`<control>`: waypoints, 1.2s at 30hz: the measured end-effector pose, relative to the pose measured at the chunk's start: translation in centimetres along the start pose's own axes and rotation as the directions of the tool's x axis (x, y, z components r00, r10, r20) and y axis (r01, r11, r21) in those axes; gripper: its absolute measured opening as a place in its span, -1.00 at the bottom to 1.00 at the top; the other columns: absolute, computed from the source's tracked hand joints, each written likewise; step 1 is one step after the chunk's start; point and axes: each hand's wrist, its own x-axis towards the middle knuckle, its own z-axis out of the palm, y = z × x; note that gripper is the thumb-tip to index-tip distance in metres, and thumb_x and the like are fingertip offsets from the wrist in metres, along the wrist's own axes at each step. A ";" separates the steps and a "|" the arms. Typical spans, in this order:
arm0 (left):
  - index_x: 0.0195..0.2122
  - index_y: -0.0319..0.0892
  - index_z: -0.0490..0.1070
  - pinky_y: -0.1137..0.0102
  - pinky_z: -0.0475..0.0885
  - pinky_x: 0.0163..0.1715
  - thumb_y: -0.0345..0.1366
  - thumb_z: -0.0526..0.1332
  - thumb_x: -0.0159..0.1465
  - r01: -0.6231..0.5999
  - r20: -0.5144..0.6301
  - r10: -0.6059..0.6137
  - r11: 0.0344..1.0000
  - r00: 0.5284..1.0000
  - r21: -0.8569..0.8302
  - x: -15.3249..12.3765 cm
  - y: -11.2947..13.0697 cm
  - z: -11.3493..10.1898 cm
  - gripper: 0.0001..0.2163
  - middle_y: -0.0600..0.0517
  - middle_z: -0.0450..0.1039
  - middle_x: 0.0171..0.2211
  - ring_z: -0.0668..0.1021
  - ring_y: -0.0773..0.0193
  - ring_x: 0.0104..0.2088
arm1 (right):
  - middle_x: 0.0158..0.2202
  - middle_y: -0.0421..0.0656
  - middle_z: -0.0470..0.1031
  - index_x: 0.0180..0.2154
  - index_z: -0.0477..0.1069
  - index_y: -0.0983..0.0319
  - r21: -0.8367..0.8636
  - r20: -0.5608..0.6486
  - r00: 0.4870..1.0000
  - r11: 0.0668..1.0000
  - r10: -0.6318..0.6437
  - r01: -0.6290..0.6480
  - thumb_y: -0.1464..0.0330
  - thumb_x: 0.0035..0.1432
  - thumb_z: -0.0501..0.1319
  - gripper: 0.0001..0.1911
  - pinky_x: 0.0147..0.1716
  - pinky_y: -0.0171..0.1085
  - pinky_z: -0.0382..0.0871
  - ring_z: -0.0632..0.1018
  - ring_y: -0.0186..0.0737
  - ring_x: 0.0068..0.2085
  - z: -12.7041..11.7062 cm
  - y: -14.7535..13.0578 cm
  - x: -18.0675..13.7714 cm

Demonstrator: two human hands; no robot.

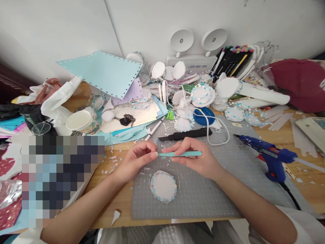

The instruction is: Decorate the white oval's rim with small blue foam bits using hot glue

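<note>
My right hand (196, 157) grips a pair of light teal tweezers (189, 154) that point left over the cutting mat. At the tip, the thumb and forefinger of my left hand (139, 157) are pinched together; whatever sits between them is too small to make out. Below both hands a white paper disc (164, 186) lies on the grey cutting mat (203, 203), its rim trimmed with small blue and pale star shapes. Tiny stars and paper scraps are scattered close to my fingers.
A black utility knife (186, 134) lies just beyond my hands. To the right rests a blue hot glue gun (271, 152) with its cord. Decorated discs, a white cable (225, 139), a paper cup (82, 122) and blue star-punched paper (101, 73) crowd the back, before a twin-headed lamp (191, 62).
</note>
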 end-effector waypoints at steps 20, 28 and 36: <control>-0.52 -0.23 0.26 0.42 0.08 -0.47 -0.26 0.23 0.17 0.015 0.110 0.021 0.947 0.994 -0.320 -0.1 1.3 0.5 -0.79 0.07 0.09 -0.52 0.17 0.35 -0.49 | -0.26 -0.22 0.62 -0.47 0.40 0.18 0.034 -0.141 0.987 0.996 -0.074 0.079 0.54 -0.03 0.35 -0.81 -0.23 -0.23 0.59 0.62 -0.18 -0.17 -1.6 -0.5 0.3; -0.51 -0.24 0.23 0.42 0.08 -0.48 -0.30 0.16 0.24 -0.004 0.081 0.029 0.955 0.996 -0.298 0.2 1.3 0.3 -0.79 0.07 0.10 -0.51 0.17 0.36 -0.50 | -0.31 -0.23 0.61 -0.42 0.42 0.18 0.097 -0.294 0.950 0.986 -0.104 0.138 0.53 -0.02 0.35 -0.82 -0.20 -0.21 0.58 0.59 -0.15 -0.08 -3.4 -0.4 0.6; -0.55 -0.23 0.22 0.42 0.13 -0.44 -0.28 0.11 0.31 -0.058 -0.051 0.051 0.987 0.997 -0.149 0.3 0.6 -0.1 -0.72 0.09 0.15 -0.55 0.21 0.37 -0.49 | -0.32 -0.20 0.60 -0.39 0.40 0.18 0.191 -0.140 0.990 0.982 0.027 0.000 0.45 -0.01 0.37 -0.83 -0.30 -0.27 0.60 0.62 -0.15 -0.17 -2.5 -0.7 0.2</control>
